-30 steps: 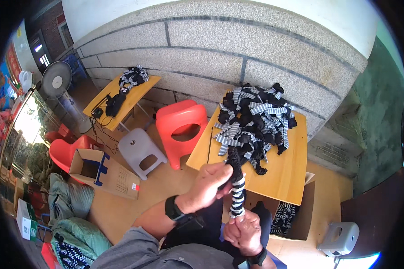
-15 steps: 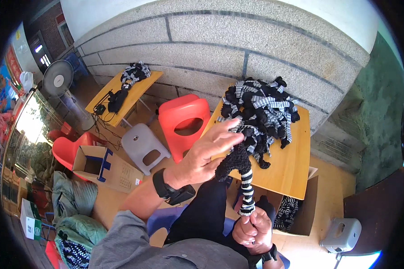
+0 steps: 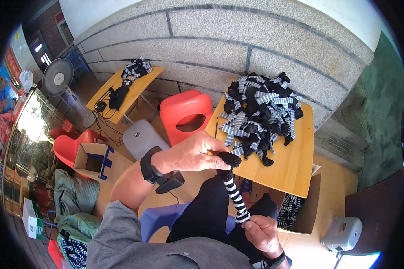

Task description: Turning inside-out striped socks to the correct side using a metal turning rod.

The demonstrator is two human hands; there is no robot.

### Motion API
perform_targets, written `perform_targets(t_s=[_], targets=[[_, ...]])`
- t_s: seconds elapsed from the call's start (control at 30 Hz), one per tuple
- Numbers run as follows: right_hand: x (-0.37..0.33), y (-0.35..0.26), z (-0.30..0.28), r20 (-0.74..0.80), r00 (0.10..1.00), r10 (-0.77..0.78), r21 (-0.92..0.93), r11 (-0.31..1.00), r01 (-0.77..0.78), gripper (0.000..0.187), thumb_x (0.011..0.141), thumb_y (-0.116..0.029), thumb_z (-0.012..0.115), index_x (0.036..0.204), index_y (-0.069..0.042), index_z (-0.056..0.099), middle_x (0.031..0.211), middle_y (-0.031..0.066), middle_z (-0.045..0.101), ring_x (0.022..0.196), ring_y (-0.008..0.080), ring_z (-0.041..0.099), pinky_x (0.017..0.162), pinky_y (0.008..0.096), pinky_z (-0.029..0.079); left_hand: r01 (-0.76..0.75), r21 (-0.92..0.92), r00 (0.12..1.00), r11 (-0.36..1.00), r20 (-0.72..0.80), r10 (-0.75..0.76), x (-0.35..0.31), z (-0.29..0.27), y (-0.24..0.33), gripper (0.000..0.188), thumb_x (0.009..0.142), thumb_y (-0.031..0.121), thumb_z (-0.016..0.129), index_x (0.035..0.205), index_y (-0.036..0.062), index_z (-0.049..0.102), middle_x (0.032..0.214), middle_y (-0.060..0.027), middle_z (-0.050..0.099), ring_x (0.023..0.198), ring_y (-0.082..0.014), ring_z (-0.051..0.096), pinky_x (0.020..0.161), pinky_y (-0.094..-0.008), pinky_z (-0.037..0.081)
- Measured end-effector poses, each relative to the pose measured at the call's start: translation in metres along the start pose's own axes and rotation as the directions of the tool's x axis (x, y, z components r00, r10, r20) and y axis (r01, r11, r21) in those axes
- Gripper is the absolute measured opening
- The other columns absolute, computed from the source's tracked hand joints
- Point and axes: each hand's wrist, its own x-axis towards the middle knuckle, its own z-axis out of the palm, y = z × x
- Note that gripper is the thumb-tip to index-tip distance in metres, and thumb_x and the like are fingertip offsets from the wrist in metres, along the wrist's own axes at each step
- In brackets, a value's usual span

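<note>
Left hand [image 3: 191, 154] closed around the black toe end of a striped sock [image 3: 232, 190], fingers curled over it, a dark wrist strap just behind. Right hand [image 3: 261, 233] pinching the sock's lower, open end between thumb and fingers. Sock stretched taut between the two, slanting down over the lap, above dark trousers and near the front edge of the wooden bench [image 3: 292, 166]. One sock in work; a large heap of socks [image 3: 260, 112] piled on the bench beyond, apparently not yet handled, so most of the job seemingly left. Sock narrow, soft knit, black-and-white banded along its length, solid black at the toe. Further out: a red plastic chair [image 3: 186, 114], a grey stool [image 3: 143, 139], a second yellow bench [image 3: 125, 87] with a smaller bundle, and a standing fan [image 3: 58, 78].
</note>
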Motion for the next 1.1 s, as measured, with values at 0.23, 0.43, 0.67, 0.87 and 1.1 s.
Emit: perform_targets(t_s=[0.23, 0.43, 0.67, 0.87, 1.1], targets=[[0.007, 0.005, 0.009, -0.059, 0.998, -0.023, 0.154, 0.988, 0.032, 0.026, 0.099, -0.013, 0.053, 0.077, 0.001, 0.056, 0.056, 0.0001, 0.049, 0.046, 0.0064, 0.042, 0.042, 0.0229, 0.031, 0.343, -0.335, 0.935, 0.877, 0.029, -0.354, 0.0, 0.024, 0.001, 0.021, 0.089, 0.019, 0.071, 0.087, -0.0021, 0.069, 0.068, -0.0045, 0.065, 0.057, -0.0092, 0.061, 0.051, -0.0226, 0.047], [0.006, 0.023, 0.009, -0.092, 0.989, -0.113, 0.177, 0.976, 0.128, 0.022, 0.1, -0.014, 0.053, 0.087, 0.002, 0.061, 0.061, -0.0055, 0.049, 0.052, 0.0024, 0.039, 0.046, 0.0215, 0.03, 0.403, -0.528, 0.888, 0.747, 0.027, -0.46, -0.008, 0.048, -0.008, 0.024, 0.091, 0.022, 0.068, 0.082, -0.0002, 0.068, 0.065, -0.005, 0.063, 0.051, -0.0093, 0.058, 0.046, -0.021, 0.044], [0.003, 0.032, 0.01, -0.176, 0.98, -0.094, 0.297, 0.944, 0.144, 0.029, 0.101, -0.021, 0.053, 0.08, -0.001, 0.058, 0.059, -0.0013, 0.051, 0.049, 0.0054, 0.044, 0.043, 0.0224, 0.032, 0.349, -0.615, 0.905, 0.707, 0.024, -0.425, -0.02, 0.083, -0.019, 0.024, 0.094, 0.022, 0.065, 0.08, 0.0018, 0.068, 0.056, -0.0023, 0.058, 0.046, -0.0079, 0.054, 0.042, -0.0213, 0.039], [0.011, 0.026, 0.014, -0.14, 0.978, -0.157, 0.434, 0.878, 0.203, 0.032, 0.101, -0.027, 0.053, 0.082, -0.001, 0.057, 0.061, -0.0006, 0.052, 0.049, 0.006, 0.043, 0.043, 0.0225, 0.033, 0.249, -0.72, 0.93, 0.648, -0.009, -0.367, -0.026, 0.111, -0.032, 0.02, 0.096, 0.021, 0.06, 0.099, 0.0025, 0.068, 0.07, 0.0001, 0.059, 0.057, -0.0072, 0.051, 0.051, -0.0236, 0.04], [0.01, 0.02, -0.001, -0.07, 0.996, -0.056, 0.242, 0.968, 0.071, 0.024, 0.1, -0.018, 0.054, 0.086, 0.001, 0.06, 0.061, -0.0044, 0.051, 0.052, 0.003, 0.043, 0.046, 0.0214, 0.031, 0.116, -0.688, 0.939, 0.717, -0.159, -0.304, -0.012, 0.087, -0.035, 0.025, 0.094, 0.021, 0.065, 0.108, 0.0005, 0.063, 0.088, -0.0002, 0.063, 0.074, -0.008, 0.059, 0.064, -0.0235, 0.049]])
